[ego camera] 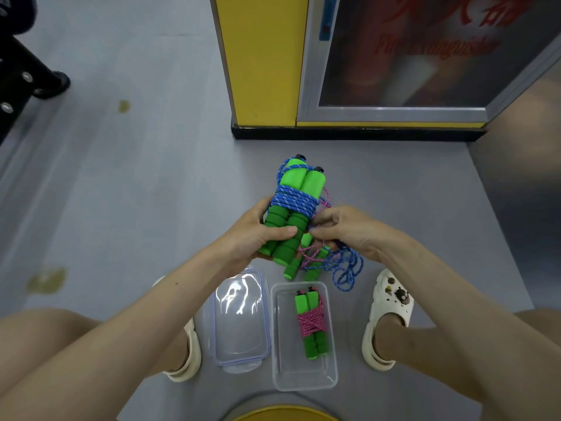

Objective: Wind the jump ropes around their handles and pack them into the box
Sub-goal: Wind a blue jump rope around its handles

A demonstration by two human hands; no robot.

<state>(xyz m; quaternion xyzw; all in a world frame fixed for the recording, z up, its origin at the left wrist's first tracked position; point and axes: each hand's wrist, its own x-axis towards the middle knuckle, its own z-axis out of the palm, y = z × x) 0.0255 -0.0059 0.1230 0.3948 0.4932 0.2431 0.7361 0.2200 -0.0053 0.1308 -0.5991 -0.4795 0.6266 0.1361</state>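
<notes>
My left hand (258,235) grips a pair of green handles (293,208) held side by side, with blue rope (293,202) wound round their middle. My right hand (346,229) pinches the loose end of that blue rope, whose slack (346,268) hangs in loops below it. Under my hands on the floor lies another jump rope (303,259) with green handles and pink cord, unwound. A clear plastic box (303,378) stands on the floor between my feet. Inside it lies a green-handled rope wound in pink cord (311,323).
The box's clear lid (239,323) lies just left of the box. A yellow pillar (261,62) and a fire-extinguisher cabinet (409,56) stand ahead. My white clogs (385,305) flank the box. A black wheeled base (27,80) is at far left, a yellow stool edge (282,416) below.
</notes>
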